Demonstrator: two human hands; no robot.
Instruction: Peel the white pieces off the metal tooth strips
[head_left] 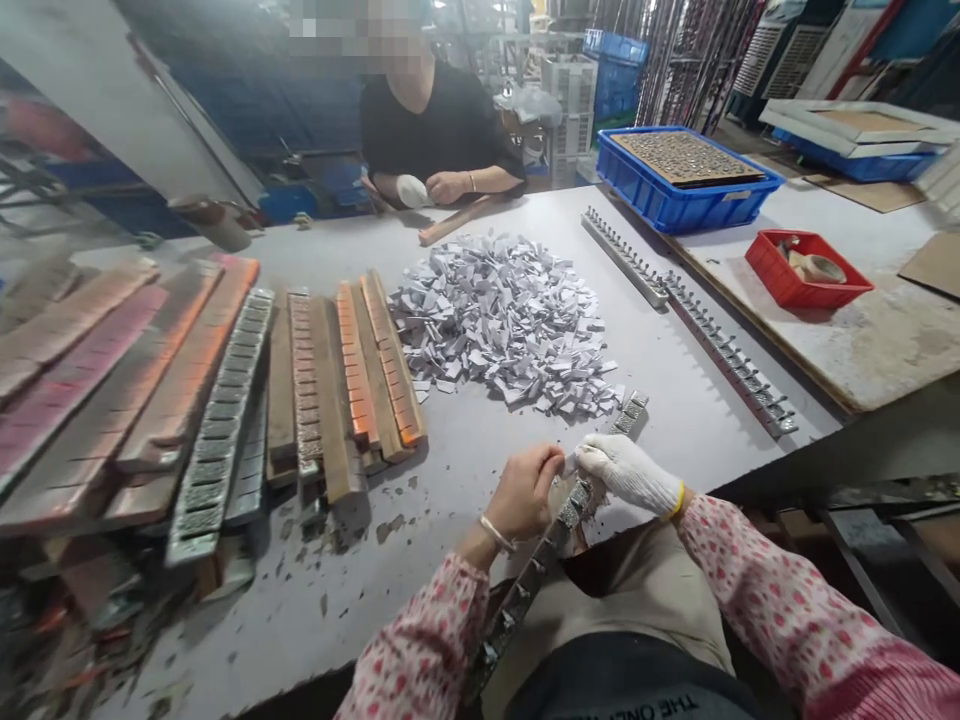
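Observation:
A long slotted strip (pixel 574 505) runs slantwise from the table edge down over my lap. Its far end shows grey, speckled blocks, and small metal pieces stand up along its near part. My left hand (pixel 523 490), bare with a band at the wrist, is closed beside the strip, its fingertips curled inward; what they pinch is hidden. In a white knit glove, my right hand (pixel 630 475) lies across the strip with its fingers pressed together, and I cannot make out what is in them. Beyond both hands spreads a heap of small white flat pieces (pixel 506 320).
Slotted wooden strips (pixel 382 360), some orange or pink, lie at left. Two strips with upright pegs (pixel 727 350) lie at right. A blue crate (pixel 675 190) and a red bin (pixel 806 270) stand farther right. A co-worker (pixel 442 120) sits opposite, one hand gloved.

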